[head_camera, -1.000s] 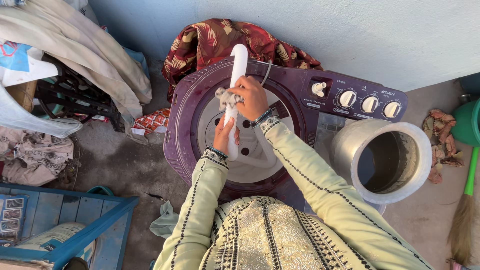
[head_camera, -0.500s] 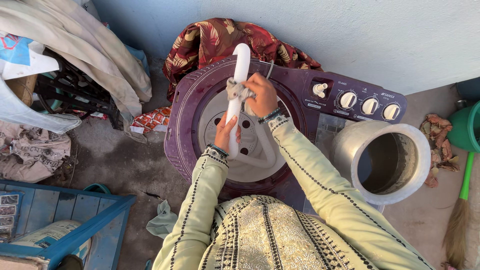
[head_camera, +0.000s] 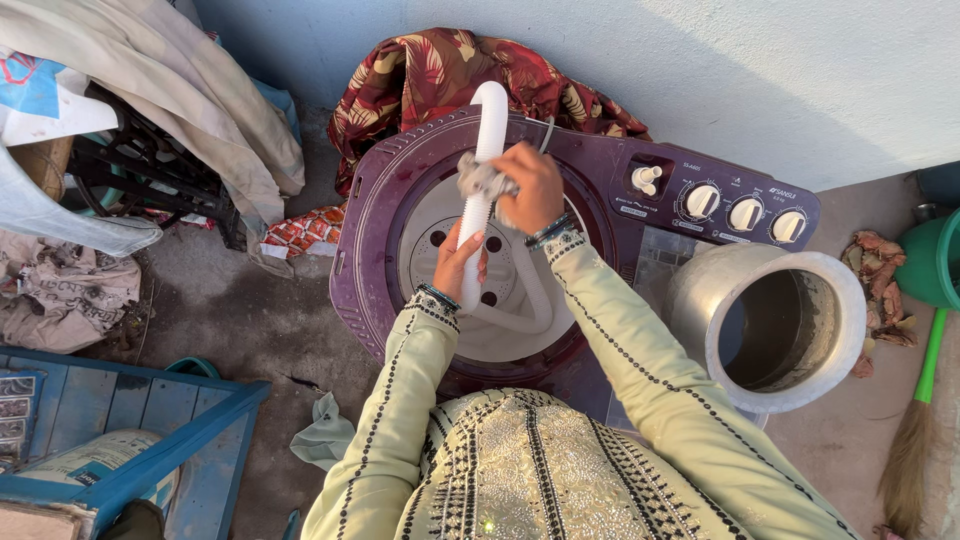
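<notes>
A white ribbed hose (head_camera: 486, 140) rises from the open tub of a purple twin-tub washing machine (head_camera: 400, 190) and arches over its back edge. My left hand (head_camera: 458, 262) grips the hose low down, over the tub's white drum (head_camera: 520, 310). My right hand (head_camera: 524, 188) holds a small grey rag (head_camera: 480, 180) pressed against the hose higher up. Both sleeves are pale green with dark stitching, with bangles at the wrists.
A metal pot (head_camera: 775, 325) lies on its side on the machine's right half, below three dials (head_camera: 745, 212). Red patterned cloth (head_camera: 440, 70) drapes behind. A blue crate (head_camera: 130, 430) sits lower left, clothes heap at upper left, a broom (head_camera: 915, 440) and green bucket (head_camera: 935, 262) at right.
My right hand has slid the rag up the hose, from about mid-length toward the bend. My left hand stays gripping the hose lower down.
</notes>
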